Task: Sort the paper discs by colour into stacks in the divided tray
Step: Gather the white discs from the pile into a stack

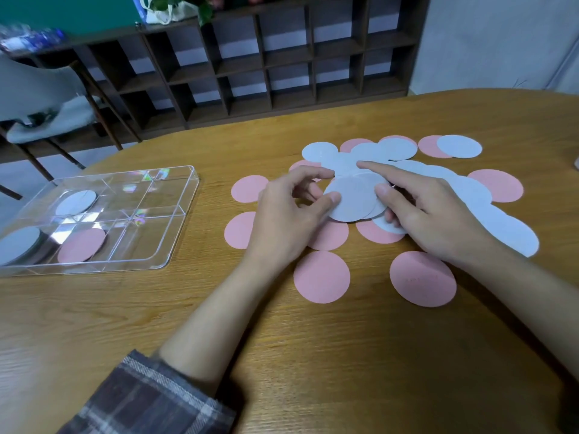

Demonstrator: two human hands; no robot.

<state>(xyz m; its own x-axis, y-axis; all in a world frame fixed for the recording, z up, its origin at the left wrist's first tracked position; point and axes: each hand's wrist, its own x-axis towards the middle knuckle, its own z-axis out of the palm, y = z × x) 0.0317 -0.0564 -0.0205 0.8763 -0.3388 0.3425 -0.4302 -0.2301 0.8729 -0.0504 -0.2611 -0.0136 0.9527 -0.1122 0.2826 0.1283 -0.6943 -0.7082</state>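
Note:
Pink discs (321,276) and pale blue-grey discs (459,146) lie scattered and overlapping on the right half of the table. My left hand (288,214) pinches a small stack of pale blue-grey discs (352,198) by its left edge. My right hand (429,214) holds the same stack from the right, thumb on its edge and index finger stretched over the discs behind it. The clear divided tray (175,233) stands at the left; it holds a pink disc (82,245) and pale blue-grey discs (76,202) in separate compartments.
A wooden table (282,355) carries everything. Behind it stand a dark cubby shelf (266,64) and a grey chair (40,104) at the far left. A small object (576,159) shows at the right edge.

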